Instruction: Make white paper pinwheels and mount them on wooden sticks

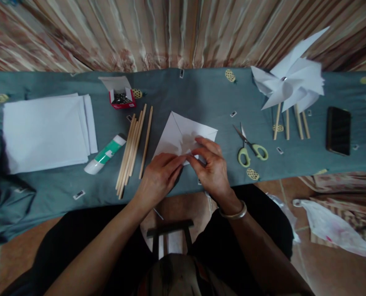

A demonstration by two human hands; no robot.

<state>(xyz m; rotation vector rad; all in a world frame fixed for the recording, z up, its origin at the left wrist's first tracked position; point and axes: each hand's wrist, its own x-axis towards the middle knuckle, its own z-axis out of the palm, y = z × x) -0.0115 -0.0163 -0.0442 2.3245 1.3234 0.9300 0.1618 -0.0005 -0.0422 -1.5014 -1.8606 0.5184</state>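
A white sheet of paper (167, 137) with cut or creased diagonal lines lies on the cloth in front of me. My left hand (160, 174) rests on its near left edge, fingers pressed together and pinching the paper. My right hand (210, 166) grips the near right part of the same sheet, thumb and index finger meeting close to the left fingertips. The pinched spot itself is partly hidden by the fingers. Right of the hands lie scissors (246, 142) with green handles, blades spread. Several wooden sticks (130, 154) are to the left.
A stack of white paper (45, 133), a glue stick (104, 156) and an open red box of metal pins (121, 98) are on the left. Several paper pinwheels (294, 82) on sticks and a dark phone (339, 130) lie at right. A plastic bag (334, 226) is on the floor.
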